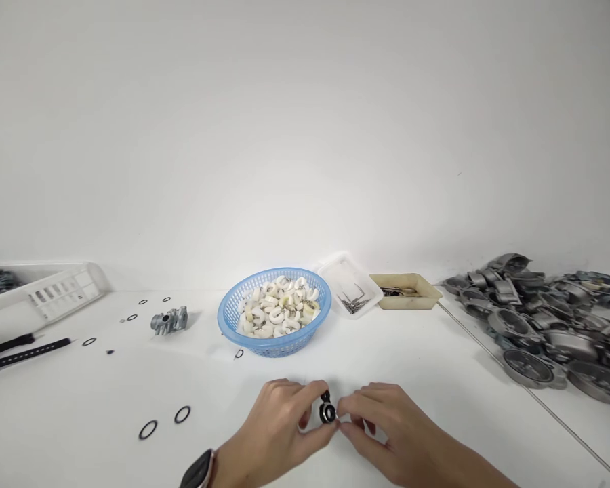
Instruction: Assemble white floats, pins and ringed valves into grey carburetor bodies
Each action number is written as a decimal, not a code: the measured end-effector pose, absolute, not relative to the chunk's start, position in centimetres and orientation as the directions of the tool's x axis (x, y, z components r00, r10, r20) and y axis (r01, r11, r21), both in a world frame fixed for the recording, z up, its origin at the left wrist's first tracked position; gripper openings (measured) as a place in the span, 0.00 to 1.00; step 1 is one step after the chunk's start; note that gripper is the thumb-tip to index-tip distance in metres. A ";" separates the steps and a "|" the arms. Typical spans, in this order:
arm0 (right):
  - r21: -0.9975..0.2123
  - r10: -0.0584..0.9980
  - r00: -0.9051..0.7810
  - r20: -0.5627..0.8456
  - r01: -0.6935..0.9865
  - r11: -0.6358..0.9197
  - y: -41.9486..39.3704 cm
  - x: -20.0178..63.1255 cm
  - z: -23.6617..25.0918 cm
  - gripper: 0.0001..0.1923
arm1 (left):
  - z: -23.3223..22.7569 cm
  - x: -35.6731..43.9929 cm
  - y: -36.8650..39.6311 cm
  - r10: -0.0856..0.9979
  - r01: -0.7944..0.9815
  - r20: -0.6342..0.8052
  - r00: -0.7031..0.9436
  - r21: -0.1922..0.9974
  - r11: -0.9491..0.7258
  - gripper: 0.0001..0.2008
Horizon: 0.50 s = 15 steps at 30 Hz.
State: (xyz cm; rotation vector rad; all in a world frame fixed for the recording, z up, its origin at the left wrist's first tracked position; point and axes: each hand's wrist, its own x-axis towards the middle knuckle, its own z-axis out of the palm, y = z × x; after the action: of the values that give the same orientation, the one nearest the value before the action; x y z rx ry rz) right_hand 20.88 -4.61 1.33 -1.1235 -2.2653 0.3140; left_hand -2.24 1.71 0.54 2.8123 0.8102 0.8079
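Observation:
My left hand (289, 423) grips a small black part (327, 411) with a shiny round metal end between thumb and forefinger. Close against its right side is my right hand (386, 423), thumb and forefinger brought nearly together at the part's edge. Whatever the right fingertips pinch, if anything, is too small to make out. Both hands are just above the white table, in front of a blue basket (224, 324) filled with white curved pieces (274, 308). Two black rings (181, 415) lie to the left of my left hand.
A grey metal part (169, 320) stands left of the basket, with several small rings around it. Behind are a clear tray (343, 281) of thin metal pins and a yellowish tray (427, 293). Metal housings (529, 325) pile up rightward beyond a thin rod (539, 403). A white bin (66, 298) and black straps (30, 356) lie left.

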 end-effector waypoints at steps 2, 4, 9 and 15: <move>-0.454 0.789 -0.468 0.398 0.647 0.613 -4.7 20.8 1.5 0.09 | 0.6 -2.3 1.7 0.529 0.465 0.457 0.715 0.255 -0.848 0.10; -0.457 0.791 -0.461 0.401 0.648 0.609 -4.6 20.8 1.5 0.08 | 0.8 -2.3 1.7 0.526 0.465 0.440 0.728 0.247 -0.850 0.10; -0.442 0.773 -0.470 0.426 0.638 0.631 -4.5 21.0 1.2 0.09 | 1.0 -2.4 1.8 0.508 0.469 0.438 0.742 0.203 -0.860 0.10; -0.395 0.776 -0.498 0.386 0.672 0.627 -4.4 21.0 1.2 0.07 | 0.7 -2.4 1.9 0.500 0.476 0.431 0.752 0.170 -0.863 0.12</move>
State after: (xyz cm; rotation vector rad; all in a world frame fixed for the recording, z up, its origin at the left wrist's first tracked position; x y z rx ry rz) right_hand 21.00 -4.39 1.21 -1.1334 -2.3156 0.2596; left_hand -2.36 1.89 0.73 2.8940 0.8068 0.7335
